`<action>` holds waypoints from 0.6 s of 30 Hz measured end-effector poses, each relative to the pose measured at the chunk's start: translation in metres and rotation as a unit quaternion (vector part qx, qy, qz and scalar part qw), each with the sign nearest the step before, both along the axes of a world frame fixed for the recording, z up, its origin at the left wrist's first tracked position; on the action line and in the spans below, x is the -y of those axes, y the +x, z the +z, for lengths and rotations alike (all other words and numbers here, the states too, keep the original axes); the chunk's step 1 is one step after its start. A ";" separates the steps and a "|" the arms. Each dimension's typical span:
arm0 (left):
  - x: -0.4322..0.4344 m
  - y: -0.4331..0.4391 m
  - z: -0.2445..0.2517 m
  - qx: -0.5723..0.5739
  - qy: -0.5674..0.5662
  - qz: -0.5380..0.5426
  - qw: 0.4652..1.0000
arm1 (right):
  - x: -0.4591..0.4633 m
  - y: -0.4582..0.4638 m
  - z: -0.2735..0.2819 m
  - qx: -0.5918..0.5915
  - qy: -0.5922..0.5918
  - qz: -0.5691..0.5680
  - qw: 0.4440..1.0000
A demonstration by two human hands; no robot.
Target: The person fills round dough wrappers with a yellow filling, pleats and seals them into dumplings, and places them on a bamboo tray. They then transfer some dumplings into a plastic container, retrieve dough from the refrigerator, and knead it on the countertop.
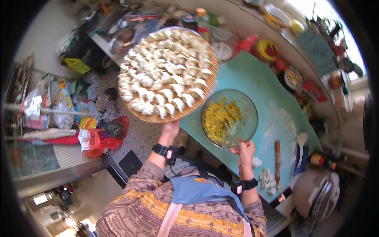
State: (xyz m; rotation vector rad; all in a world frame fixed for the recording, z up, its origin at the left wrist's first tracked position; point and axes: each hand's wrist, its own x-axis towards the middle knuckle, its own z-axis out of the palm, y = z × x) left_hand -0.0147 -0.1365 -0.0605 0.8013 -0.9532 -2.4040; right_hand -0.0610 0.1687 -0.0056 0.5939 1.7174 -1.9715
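A round woven tray (165,119) covered with rows of raw dumplings (168,74) is held up by my left hand (170,128), whose fingers are hidden beneath its near edge. My right hand (245,149) grips the near rim of a glass bowl (251,118). Yellow-green chopped filling (219,118) lies in that bowl, with a metal utensil (225,137) standing in it. The bowl rests on a green mat (275,97) dusted with flour. Right of my right hand are a wooden rolling pin (277,161), a small pile of dough pieces (268,180) and a white spoon (301,145).
A metal bowl (123,41) stands beyond the tray, left of an orange-capped bottle (202,23). Jars and small bowls line the mat's far edge, including a yellow bowl (267,49). A rice cooker (314,192) sits at right. Plastic bags (93,142) crowd the left side.
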 end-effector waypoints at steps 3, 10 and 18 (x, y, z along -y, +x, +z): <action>0.016 0.008 0.021 -0.226 0.178 -0.006 0.958 | -0.002 -0.002 -0.003 -0.008 0.014 0.016 1.000; 0.028 -0.007 0.014 -0.161 0.273 0.100 0.943 | 0.000 -0.006 0.004 -0.014 0.017 0.011 1.000; 0.051 0.005 -0.012 -0.139 0.236 0.109 0.956 | 0.004 -0.020 -0.002 -0.041 0.021 0.035 0.998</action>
